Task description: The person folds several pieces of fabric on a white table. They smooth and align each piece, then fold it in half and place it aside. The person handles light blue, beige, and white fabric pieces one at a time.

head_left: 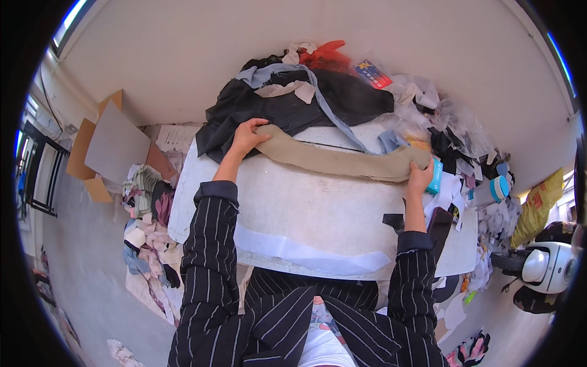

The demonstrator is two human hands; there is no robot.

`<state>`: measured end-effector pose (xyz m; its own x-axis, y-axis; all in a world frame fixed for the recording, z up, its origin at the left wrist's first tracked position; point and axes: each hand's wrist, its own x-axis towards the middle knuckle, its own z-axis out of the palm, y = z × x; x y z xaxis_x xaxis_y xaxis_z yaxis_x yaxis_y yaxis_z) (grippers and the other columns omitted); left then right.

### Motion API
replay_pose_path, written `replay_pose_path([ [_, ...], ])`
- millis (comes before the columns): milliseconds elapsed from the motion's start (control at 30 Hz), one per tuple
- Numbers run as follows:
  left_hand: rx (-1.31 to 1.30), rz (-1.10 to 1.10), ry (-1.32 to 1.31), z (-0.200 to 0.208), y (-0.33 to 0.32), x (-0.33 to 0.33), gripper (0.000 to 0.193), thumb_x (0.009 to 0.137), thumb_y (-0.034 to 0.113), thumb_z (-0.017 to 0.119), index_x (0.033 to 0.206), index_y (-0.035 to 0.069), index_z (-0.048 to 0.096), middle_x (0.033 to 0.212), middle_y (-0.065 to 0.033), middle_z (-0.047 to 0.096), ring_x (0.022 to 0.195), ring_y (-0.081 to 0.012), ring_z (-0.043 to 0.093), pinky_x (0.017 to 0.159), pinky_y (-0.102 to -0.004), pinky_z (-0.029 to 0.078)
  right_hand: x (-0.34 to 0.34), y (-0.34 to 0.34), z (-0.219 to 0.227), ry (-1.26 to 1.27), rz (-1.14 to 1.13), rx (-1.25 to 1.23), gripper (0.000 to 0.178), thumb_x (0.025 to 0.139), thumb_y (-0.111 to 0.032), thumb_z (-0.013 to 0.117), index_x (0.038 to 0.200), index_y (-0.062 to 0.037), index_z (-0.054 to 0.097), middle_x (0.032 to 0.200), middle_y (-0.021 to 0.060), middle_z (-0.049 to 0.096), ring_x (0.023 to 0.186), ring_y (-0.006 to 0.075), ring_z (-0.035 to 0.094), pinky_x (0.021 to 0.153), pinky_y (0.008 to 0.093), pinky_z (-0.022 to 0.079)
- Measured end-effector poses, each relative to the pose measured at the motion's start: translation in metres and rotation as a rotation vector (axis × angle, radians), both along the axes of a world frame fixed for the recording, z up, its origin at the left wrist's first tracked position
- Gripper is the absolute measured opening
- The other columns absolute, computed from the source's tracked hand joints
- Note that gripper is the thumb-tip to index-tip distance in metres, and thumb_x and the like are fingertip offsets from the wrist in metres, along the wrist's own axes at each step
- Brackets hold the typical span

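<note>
A long, slightly curved khaki fabric strip (333, 161) is stretched between my hands above the white table (293, 211). My left hand (249, 137) pinches its left end, thumb on top. At the other end my right hand (419, 175) grips the strip, beside a small teal box (435, 176). Closer to me, a curved white strip (309, 252) lies along the table's front edge. Next to my right forearm are a dark phone-like object (440, 227) and a small black scrap (393, 221).
Black cloth (293, 110) is heaped at the back, with a light blue strip (333, 110) across it. Plastic bags and scraps (452, 116) crowd the back right. Left stand a cardboard box (116, 144) and fabric piles (150, 238). A white scooter (550, 267) is far right.
</note>
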<state>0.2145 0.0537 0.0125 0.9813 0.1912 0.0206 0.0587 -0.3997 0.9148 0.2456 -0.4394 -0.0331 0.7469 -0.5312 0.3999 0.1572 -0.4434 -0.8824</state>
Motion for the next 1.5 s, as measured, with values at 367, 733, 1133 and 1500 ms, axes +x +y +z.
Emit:
replay_pose_path([
  [367, 0.172, 0.484, -0.487, -0.005, -0.026, -0.063, 0.018, 0.085, 0.009, 0.068, 0.102, 0.007, 0.069, 0.083, -0.0034, 0.068, 0.067, -0.0102, 0.062, 0.066, -0.0261, 0.051, -0.046, 0.148, 0.078, -0.086, 0.672, -0.448, 0.005, 0.078, -0.006, 0.066, 0.082, -0.0051, 0.067, 0.082, 0.0105, 0.067, 0.079, 0.0271, 0.063, 0.071, 0.0353, 0.049],
  [733, -0.376, 0.395, -0.095, -0.007, -0.019, -0.102, 0.02, 0.092, 0.015, 0.064, 0.108, 0.003, 0.064, 0.085, -0.0046, 0.069, 0.063, -0.0081, 0.061, 0.044, -0.0193, 0.041, -0.021, 0.313, 0.032, 0.054, 0.811, -0.765, 0.008, 0.078, -0.015, 0.067, 0.083, -0.0093, 0.07, 0.085, 0.0107, 0.066, 0.084, 0.0301, 0.064, 0.074, 0.041, 0.051],
  [1133, -0.784, 0.148, 0.222, 0.019, -0.074, -0.111, 0.052, 0.089, 0.052, 0.062, 0.11, 0.005, 0.064, 0.098, -0.0032, 0.066, 0.091, -0.0104, 0.058, 0.07, -0.0283, 0.047, -0.051, 0.278, 0.071, -0.191, 0.971, -0.553, 0.015, 0.082, -0.021, 0.064, 0.085, -0.0074, 0.069, 0.084, 0.0087, 0.066, 0.082, 0.0297, 0.063, 0.071, 0.0399, 0.05],
  [1500, -0.529, 0.21, -0.269, 0.055, -0.079, -0.134, 0.028, 0.097, 0.026, 0.059, 0.111, 0.005, 0.069, 0.1, 0.0002, 0.066, 0.089, -0.0082, 0.06, 0.077, -0.0241, 0.049, -0.05, 0.171, 0.114, 0.338, 1.316, -0.508, 0.033, 0.087, -0.032, 0.063, 0.1, -0.0018, 0.067, 0.081, 0.0083, 0.065, 0.074, 0.0159, 0.059, 0.067, 0.0299, 0.046],
])
